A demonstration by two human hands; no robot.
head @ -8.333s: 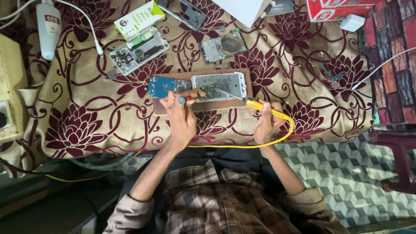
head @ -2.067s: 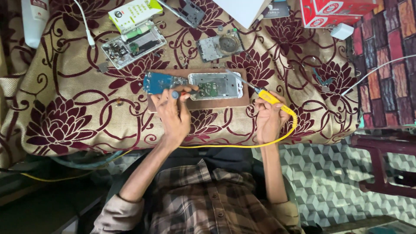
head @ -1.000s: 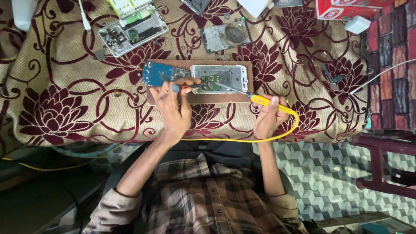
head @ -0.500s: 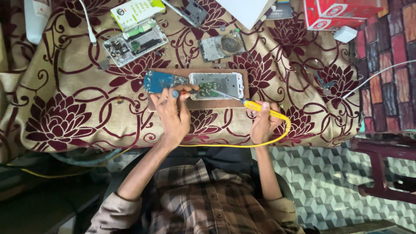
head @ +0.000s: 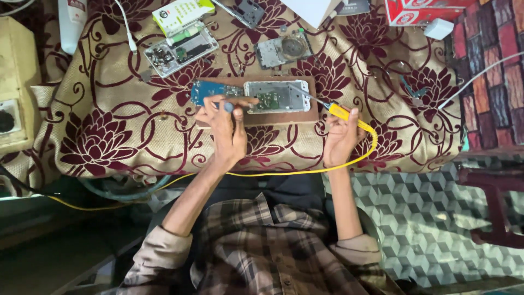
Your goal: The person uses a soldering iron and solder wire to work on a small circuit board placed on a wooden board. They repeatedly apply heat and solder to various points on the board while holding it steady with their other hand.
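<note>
Hands much as half a second ago: same grip, same spots on the board. Whole view slid a little, nothing else changed.

Cloth (head: 125, 136) with big dark red flowers over the whole table, hanging down at the near edge. Tiled floor (head: 436, 218) with cube shapes down on the right. Brown wooden board (head: 284, 117) in the middle of the cloth. Opened phone (head: 275, 97) flat on the board, long side running left to right, insides facing up. Blue circuit board (head: 210, 90) just beside the phone's left end.

Left hand (head: 226, 128) at the phone's left end, fingers curled shut around a small tool with a blue-grey tip (head: 228, 107), tip close to the phone's edge. Right hand (head: 341, 136) just off the board's right end, fingers pinched on a yellow soldering iron (head: 344, 113). Iron slanted, thin metal tip pointing up and left, reaching the phone's right end. Yellow cord (head: 305, 172) curving from the iron down past the wrist.

Farther back: another opened phone (head: 180, 50), a round part in a metal frame (head: 284, 49), a red box (head: 423, 11), a white plug (head: 439, 28).
</note>
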